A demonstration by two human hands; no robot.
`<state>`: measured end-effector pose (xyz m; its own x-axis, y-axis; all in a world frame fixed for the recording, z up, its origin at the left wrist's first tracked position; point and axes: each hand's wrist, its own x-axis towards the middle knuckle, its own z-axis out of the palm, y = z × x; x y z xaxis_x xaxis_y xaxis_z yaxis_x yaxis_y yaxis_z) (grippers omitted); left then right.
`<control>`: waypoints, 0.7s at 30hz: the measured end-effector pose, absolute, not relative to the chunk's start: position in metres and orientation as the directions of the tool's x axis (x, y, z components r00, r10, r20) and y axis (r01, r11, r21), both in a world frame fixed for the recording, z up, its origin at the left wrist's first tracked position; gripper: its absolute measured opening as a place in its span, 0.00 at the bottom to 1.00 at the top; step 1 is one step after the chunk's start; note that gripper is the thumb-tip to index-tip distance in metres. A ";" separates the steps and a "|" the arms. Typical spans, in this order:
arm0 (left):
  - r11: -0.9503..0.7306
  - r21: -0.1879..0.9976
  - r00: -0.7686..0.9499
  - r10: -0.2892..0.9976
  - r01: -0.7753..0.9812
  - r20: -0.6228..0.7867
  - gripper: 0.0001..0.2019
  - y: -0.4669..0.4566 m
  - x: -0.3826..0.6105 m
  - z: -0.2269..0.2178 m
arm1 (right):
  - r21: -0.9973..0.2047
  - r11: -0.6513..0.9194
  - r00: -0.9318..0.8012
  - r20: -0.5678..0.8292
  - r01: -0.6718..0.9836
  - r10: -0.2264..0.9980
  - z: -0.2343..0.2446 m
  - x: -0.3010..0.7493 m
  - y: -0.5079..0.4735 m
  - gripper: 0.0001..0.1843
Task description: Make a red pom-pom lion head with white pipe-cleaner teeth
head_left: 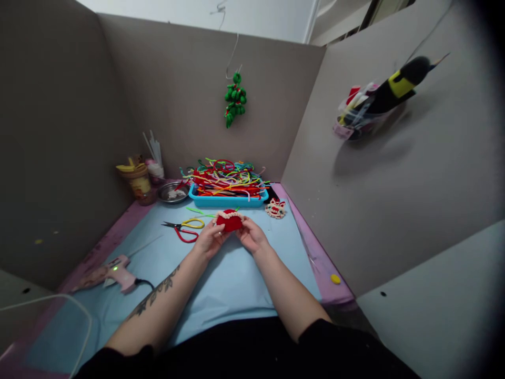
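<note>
Between both hands, above the blue-covered table, I hold a small red piece [232, 224] with a cream, bumpy trim along its upper edge. My left hand [211, 237] pinches its left side with the fingers. On the other side, my right hand [252, 235] grips the right edge. Scissors [183, 229] with one yellow and one red handle lie open to the left of my left hand. A few green pipe cleaner pieces [194, 210] rest behind them. Beyond my right hand sits a cream and red fuzzy ornament [275, 209].
A blue tray [229, 201] heaped with colourful pipe cleaners stands at the back. Left of it are a metal dish [173, 193] and tubs. A pink glue gun [120, 273], its green light on, lies at left. Grey panels [205, 105] enclose the table; a green ornament [235, 100] hangs there.
</note>
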<state>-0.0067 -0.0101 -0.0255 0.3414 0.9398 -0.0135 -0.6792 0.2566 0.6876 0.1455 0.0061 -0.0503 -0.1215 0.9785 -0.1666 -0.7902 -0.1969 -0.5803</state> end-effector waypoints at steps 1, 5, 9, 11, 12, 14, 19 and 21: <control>0.238 0.699 0.357 0.934 -0.674 0.026 0.15 -0.011 -0.006 -0.025 | -0.586 -0.201 -0.123 -0.171 -0.785 0.978 -0.050 0.144 0.005 0.11; 0.163 0.718 0.334 0.937 -0.677 0.102 0.16 -0.014 0.000 -0.026 | -0.638 -0.214 -0.126 -0.180 -0.740 0.975 -0.049 0.139 0.000 0.12; 0.147 0.744 0.298 0.952 -0.652 0.073 0.22 -0.014 0.005 -0.030 | -0.746 -0.193 -0.094 -0.174 -0.638 0.980 -0.050 0.134 -0.003 0.12; 0.138 0.746 0.282 0.957 -0.652 0.069 0.23 -0.012 0.006 -0.033 | -0.815 -0.168 -0.048 -0.170 -0.555 0.984 -0.051 0.131 -0.004 0.13; 0.130 0.746 0.267 0.961 -0.653 0.066 0.22 -0.011 0.006 -0.035 | -0.857 -0.135 -0.011 -0.150 -0.497 0.989 -0.051 0.131 -0.004 0.13; 0.109 0.754 0.229 0.972 -0.648 0.056 0.21 -0.010 0.006 -0.037 | -0.939 -0.005 0.080 -0.035 -0.343 0.996 -0.052 0.130 -0.004 0.10; 0.050 0.802 0.174 0.982 -0.595 0.068 0.24 -0.009 0.006 -0.040 | -0.950 0.312 0.190 0.309 0.016 0.932 -0.051 0.130 -0.005 0.10; 0.027 0.818 0.170 0.982 -0.574 0.087 0.26 -0.009 0.007 -0.040 | -0.935 0.344 0.210 0.355 0.088 0.911 -0.051 0.130 -0.007 0.10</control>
<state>0.0066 -0.0093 -0.0398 0.1699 0.9816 0.0867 -0.5742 0.0271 0.8182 0.1303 -0.0072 -0.0508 0.2099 0.9109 0.3552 0.0882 0.3442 -0.9348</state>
